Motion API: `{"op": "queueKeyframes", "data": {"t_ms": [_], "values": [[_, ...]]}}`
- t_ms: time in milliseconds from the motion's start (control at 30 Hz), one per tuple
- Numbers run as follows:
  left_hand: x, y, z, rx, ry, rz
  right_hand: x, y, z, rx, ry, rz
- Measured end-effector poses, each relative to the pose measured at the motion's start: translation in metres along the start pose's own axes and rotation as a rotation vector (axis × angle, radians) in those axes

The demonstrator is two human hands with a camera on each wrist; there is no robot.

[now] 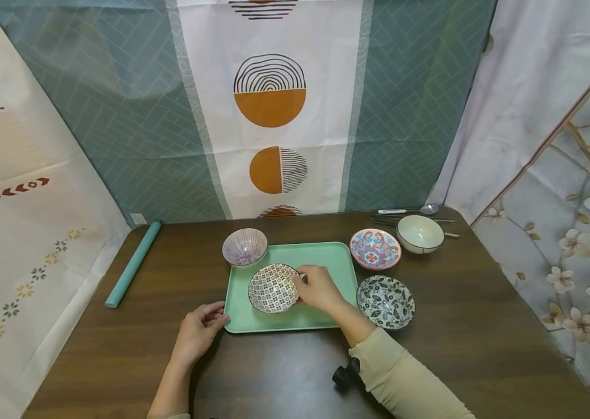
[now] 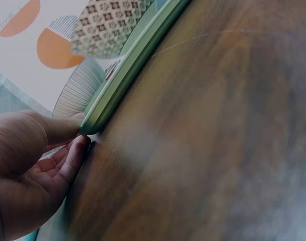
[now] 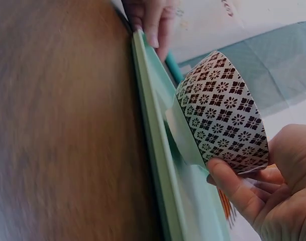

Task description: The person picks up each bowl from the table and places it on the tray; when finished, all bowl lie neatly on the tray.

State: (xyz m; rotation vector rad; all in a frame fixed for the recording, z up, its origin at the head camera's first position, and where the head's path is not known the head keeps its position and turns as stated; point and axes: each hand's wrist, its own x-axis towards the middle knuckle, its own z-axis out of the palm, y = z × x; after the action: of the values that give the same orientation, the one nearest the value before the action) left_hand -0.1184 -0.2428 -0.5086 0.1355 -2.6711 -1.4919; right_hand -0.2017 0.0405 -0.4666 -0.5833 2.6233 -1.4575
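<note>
Near the middle of the table lies a mint-green tray (image 1: pixel 323 256). Over it is a bowl (image 1: pixel 273 289) with a small dark flower-and-diamond pattern, its foot close to the tray floor. My right hand (image 1: pixel 321 291) grips this bowl at its right side, the thumb low on the outer wall in the right wrist view. At the tray's front left corner, my left hand (image 1: pixel 198 331) pinches the edge. The left wrist view shows that thumb (image 2: pixel 67 128) on the rim and the fingertips underneath.
A purple-striped bowl (image 1: pixel 245 247) overlaps the tray's back left corner. Right of the tray are a red-blue bowl (image 1: pixel 375 249), a white bowl (image 1: pixel 420 234) and a leaf-patterned bowl (image 1: pixel 386 302). A spoon (image 1: pixel 429 209) and other slim utensils lie behind. Far left is a teal roll (image 1: pixel 132 265).
</note>
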Motion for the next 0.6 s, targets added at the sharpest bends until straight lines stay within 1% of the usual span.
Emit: {"op": "queueKeyframes", "data": {"t_ms": [300,500,600], "values": [[0.0,0.0,-0.001,-0.003,-0.007,0.0,0.007,-0.009,0.025,0.048,-0.06,0.017],[0.0,0.0,-0.002,-0.003,-0.011,0.0,0.01,-0.015,0.036,0.104,-0.097,0.048],[-0.001,-0.001,-0.002,-0.007,-0.014,-0.006,0.01,-0.017,0.04,0.138,-0.13,0.061]]}}
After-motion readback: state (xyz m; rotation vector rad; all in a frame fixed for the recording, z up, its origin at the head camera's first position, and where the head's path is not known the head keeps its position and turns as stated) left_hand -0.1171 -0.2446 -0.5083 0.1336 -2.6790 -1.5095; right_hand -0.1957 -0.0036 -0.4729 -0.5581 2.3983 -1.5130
